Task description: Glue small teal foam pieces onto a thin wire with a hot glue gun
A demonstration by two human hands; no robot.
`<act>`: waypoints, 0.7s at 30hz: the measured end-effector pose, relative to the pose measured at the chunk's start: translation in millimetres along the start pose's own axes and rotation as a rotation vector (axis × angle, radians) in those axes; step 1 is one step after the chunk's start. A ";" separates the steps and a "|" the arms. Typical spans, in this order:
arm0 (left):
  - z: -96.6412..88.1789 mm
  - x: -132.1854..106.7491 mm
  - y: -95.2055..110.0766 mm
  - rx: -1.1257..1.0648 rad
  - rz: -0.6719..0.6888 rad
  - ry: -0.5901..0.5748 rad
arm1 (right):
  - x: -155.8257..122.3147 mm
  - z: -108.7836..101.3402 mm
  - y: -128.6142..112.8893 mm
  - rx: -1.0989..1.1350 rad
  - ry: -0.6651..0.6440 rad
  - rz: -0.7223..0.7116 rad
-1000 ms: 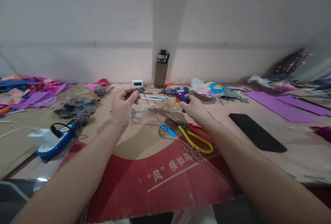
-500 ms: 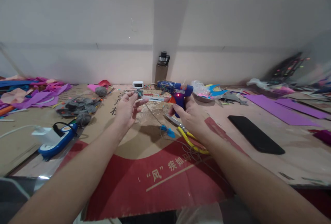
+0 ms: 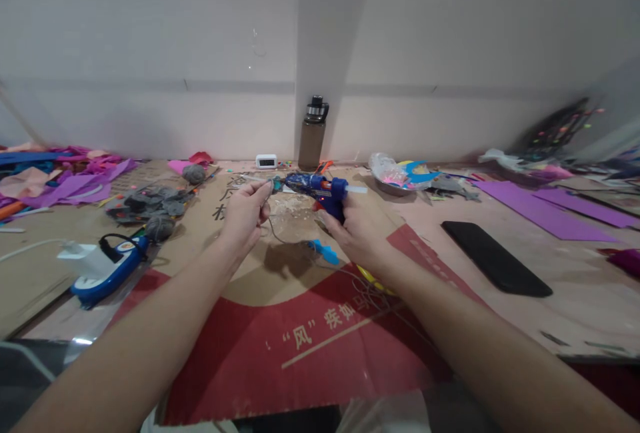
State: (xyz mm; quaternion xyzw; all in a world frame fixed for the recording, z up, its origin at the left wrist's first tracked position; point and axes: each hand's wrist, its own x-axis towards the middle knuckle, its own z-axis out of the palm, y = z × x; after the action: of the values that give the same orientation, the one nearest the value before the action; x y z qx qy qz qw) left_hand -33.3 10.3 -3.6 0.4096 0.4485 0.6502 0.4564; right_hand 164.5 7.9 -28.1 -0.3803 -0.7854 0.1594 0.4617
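Observation:
My right hand (image 3: 356, 223) is closed around the handle of a blue hot glue gun (image 3: 320, 190), with a pale glue stick (image 3: 357, 189) jutting from its back end. The nozzle points left and meets, or nearly meets, a small teal piece (image 3: 277, 184). My left hand (image 3: 246, 212) pinches that teal piece between thumb and fingers; its exact kind is too small to make out. A thin grey string (image 3: 280, 238) trails down from it to a bright blue scrap (image 3: 324, 251) on the cardboard (image 3: 250, 353). My right forearm mostly hides yellow-handled scissors (image 3: 374, 280).
A dark bottle (image 3: 311, 143) and a small white digital clock (image 3: 266, 161) stand by the back panel. On the right lie a black phone (image 3: 495, 258) and purple sheets (image 3: 545, 213). Grey scraps (image 3: 145, 205) and a blue power strip (image 3: 110, 273) are on the left.
The glue gun has moved left and slightly down and levelled, bringing its nozzle to the teal piece. My left hand has shifted slightly right, its fingers now drawn together.

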 end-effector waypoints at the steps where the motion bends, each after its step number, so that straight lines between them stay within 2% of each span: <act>1: 0.4 -0.6 0.2 0.005 -0.001 0.001 | 0.0 0.9 1.1 -0.006 -0.005 0.001; 21: 1.0 -1.6 -1.2 0.058 0.001 -0.024 | -2.9 -0.8 2.0 -0.149 -0.053 0.005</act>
State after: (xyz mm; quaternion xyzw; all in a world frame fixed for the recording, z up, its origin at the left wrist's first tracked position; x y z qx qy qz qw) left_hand -31.7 9.2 -4.7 0.4306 0.4614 0.6321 0.4496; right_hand 166.9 7.0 -30.6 -0.4111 -0.8060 0.1117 0.4108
